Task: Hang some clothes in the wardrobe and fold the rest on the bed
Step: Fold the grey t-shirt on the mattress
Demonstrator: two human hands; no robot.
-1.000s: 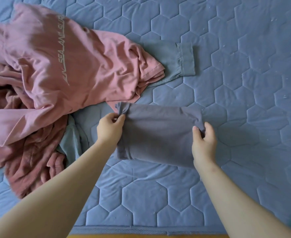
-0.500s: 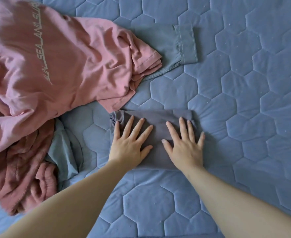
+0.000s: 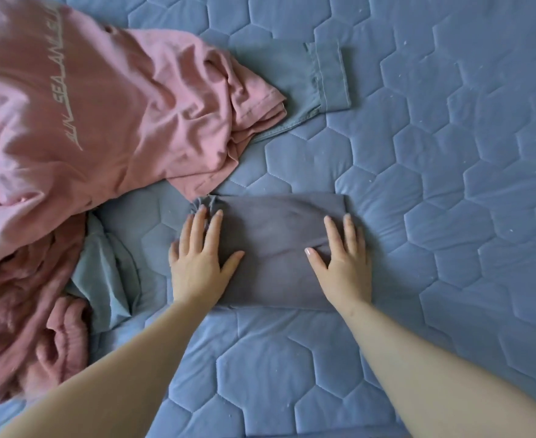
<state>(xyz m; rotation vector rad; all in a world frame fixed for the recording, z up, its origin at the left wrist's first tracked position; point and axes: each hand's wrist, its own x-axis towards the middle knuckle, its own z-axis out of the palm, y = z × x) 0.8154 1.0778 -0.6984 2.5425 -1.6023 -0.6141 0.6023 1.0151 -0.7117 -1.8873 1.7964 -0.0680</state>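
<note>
Several unfolded garments were heaped along the left side of the quilted blue bed cover [image 3: 449, 184]. At the far left a dusty-rose plush garment [image 3: 23, 327] was bunched up, and a pink T-shirt [image 3: 108, 99] with pale lettering was spread, crumpled, over its upper part. A grey-green garment [image 3: 320, 74] was partly buried beneath the T-shirt. One cuffed end was laid flat to the right of the pink fabric, and another fold of the same colour was seen lower down, beside the plush piece; whether both belonged to one garment could not be told. Just right of the heap, the left hand [image 3: 197, 263] was laid flat on the left end of a folded grey-purple garment [image 3: 273, 245], with the fingers straight, the fingertips at a small bunched corner and nothing gripped. The folded garment was set as a neat rectangle near the middle of the bed, its upper left corner right at the hem of the T-shirt. The right hand [image 3: 342, 267] was pressed flat on its right end, fingers straight and thumb spread inward, with nothing grasped. Further right, the hexagon-stitched cover was dotted with small pale specks.
</note>
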